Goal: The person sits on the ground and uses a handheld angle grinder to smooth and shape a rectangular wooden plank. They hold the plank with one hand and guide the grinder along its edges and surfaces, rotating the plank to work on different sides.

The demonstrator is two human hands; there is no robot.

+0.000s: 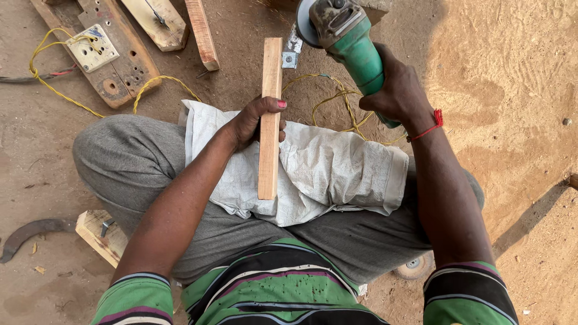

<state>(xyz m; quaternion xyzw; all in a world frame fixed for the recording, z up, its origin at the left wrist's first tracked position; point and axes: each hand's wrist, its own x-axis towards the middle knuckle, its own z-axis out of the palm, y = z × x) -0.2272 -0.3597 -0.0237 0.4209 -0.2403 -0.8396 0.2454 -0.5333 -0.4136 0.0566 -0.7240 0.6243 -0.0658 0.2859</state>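
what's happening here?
A seated person holds a wooden strip with the left hand, resting it on a white woven sack across the lap. The right hand grips a green angle grinder, its head beside the strip's far end. A yellow cable lies on the dirt.

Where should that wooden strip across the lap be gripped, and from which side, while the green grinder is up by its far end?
Grip the wooden strip around its middle, from its left edge, as the left hand does now: fingers wrap over the narrow width. That probably keeps the hand away from the far end, where the green angle grinder in the right hand sits, and the white sack cushions the near end.
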